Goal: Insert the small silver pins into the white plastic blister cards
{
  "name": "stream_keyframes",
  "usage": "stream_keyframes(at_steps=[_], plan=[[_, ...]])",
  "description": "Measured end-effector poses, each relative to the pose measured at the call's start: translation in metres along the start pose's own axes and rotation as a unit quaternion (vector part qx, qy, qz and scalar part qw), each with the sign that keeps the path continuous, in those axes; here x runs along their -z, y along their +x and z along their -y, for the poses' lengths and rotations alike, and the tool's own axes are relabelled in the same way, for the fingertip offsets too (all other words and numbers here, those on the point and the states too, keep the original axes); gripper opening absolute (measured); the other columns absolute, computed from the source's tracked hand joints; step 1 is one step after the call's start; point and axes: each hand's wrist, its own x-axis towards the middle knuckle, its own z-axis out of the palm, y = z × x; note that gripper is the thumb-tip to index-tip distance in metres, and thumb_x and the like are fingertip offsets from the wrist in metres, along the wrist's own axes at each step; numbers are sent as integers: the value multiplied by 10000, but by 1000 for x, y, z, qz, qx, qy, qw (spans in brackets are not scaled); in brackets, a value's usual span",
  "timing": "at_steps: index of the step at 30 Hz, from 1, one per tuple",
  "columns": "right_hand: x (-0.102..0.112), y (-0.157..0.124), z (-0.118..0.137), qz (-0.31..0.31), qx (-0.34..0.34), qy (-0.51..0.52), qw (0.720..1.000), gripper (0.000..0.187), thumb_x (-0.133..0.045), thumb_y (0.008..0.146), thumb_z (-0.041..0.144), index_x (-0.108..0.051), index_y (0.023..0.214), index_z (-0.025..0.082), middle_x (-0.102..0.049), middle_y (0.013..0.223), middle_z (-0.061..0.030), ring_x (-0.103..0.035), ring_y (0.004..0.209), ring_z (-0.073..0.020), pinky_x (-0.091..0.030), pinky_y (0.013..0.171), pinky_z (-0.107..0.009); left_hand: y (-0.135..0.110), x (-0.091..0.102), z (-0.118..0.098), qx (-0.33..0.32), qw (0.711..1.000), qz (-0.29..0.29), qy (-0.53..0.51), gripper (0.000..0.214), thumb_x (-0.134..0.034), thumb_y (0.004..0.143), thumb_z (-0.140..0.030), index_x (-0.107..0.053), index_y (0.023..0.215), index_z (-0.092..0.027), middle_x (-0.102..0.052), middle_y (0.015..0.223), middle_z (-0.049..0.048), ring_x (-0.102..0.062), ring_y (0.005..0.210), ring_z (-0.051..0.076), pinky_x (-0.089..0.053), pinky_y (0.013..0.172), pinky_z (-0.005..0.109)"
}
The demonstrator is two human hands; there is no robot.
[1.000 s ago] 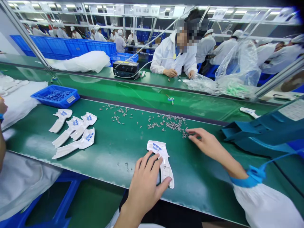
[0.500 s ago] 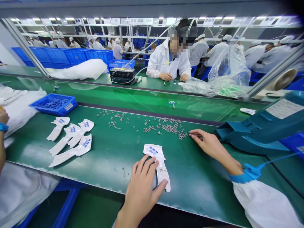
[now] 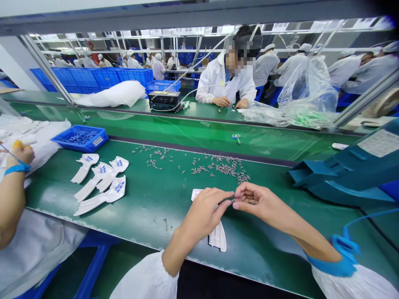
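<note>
carefully, since for so small a part light fingertips serve best: the left hand [image 3: 207, 205] and the right hand [image 3: 263, 203] meet above the bench [image 3: 168, 187], each with thumb and forefinger pinching at a tiny metal piece [image 3: 232, 201], whose facing is too small to tell. a hard squeeze could flick it away, so a gentle, level hold seems wise, low over the bench so that a drop lands close by. the white shell [image 3: 218, 239] lies on the bench beneath the left hand, partly hidden, its lower end showing; best not to nudge it with the palm. the scattered metal pieces [image 3: 227, 168] lie just beyond, so knuckles should be clear of them.
</note>
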Motion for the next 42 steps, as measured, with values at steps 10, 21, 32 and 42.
stream_keyframes(at_steps=[10, 21, 32, 42], plan=[[-10, -2, 0, -56, 43, -51, 996, 243, -699, 855, 451, -665, 980, 246, -709, 951, -33, -669, 889, -206, -547, 831, -360, 0, -9, 2, 47, 998, -46, 8, 176, -500, 967, -250, -671, 962, -209, -684, 926, 38, -580, 871, 199, -401, 827, 340], [-16, -15, 5, -95, 244, -240, 935, 118, -570, 962, 300, -670, 1019, 272, -707, 992, -62, -663, 919, -222, -543, 806, -370, 5, -15, -3, 158, 970, -23, -182, 378, -375, 993, -359, -511, 680, -198, -558, 632, -21, -562, 636, 126, -425, 614, 230], [77, -35, 46, -328, 207, -390, 835, 208, -547, 951, 389, -721, 1018, 297, -705, 1019, -74, -666, 956, -278, -526, 886, -461, -8, 11, -2, 130, 986, -51, -94, 378, -440, 998, -443, -656, 799, -205, -651, 757, 7, -593, 711, 154, -438, 680, 250], [277, -70, 64, -448, -81, -473, 755, 180, -630, 853, 347, -659, 721, 229, -674, 730, -121, -617, 707, -308, -433, 697, -465, -62, 31, 31, 44, 991, -106, 75, 274, -494, 981, -407, -646, 812, -253, -667, 772, -18, -621, 694, 145, -481, 645, 200]])
